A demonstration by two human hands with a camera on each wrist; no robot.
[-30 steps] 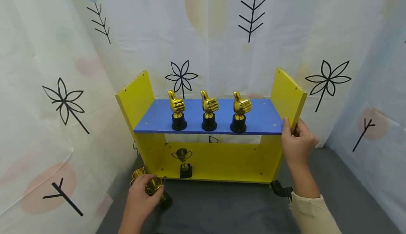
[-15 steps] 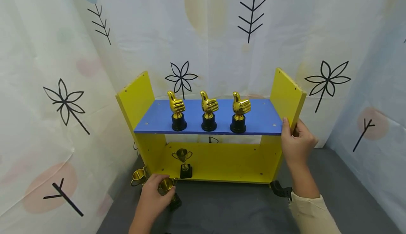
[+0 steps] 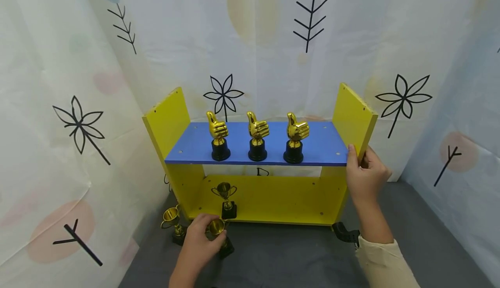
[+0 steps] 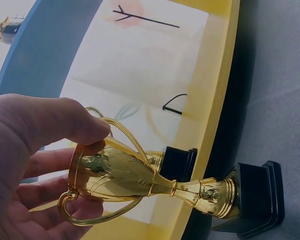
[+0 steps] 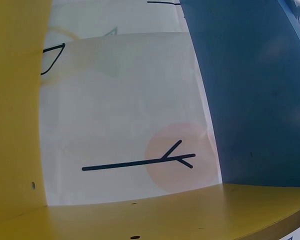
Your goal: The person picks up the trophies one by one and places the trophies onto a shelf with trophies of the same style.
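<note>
My left hand [image 3: 201, 242] pinches a gold trophy cup [image 4: 122, 172] by its bowl, thumb on one side and fingers on the other. The cup has two handles and a black square base [image 4: 255, 200]; it is held in front of the shelf's lower left. A second trophy cup [image 3: 224, 190] stands on the yellow bottom board, towards the left. The third trophy cup [image 3: 172, 217] is on the grey surface, left of my left hand. My right hand [image 3: 367, 175] grips the front edge of the yellow right side panel [image 3: 353, 114], level with the blue shelf board [image 3: 269, 142].
Three gold thumbs-up trophies, left [image 3: 219, 136], middle [image 3: 257, 136] and right [image 3: 295, 138], stand in a row on the blue board. The yellow left side panel [image 3: 168, 116] rises at the other end. A patterned white curtain [image 3: 269, 71] hangs behind.
My left hand has moved to the right with the trophy cup, uncovering the cup at the left. My right hand stays on the side panel.
</note>
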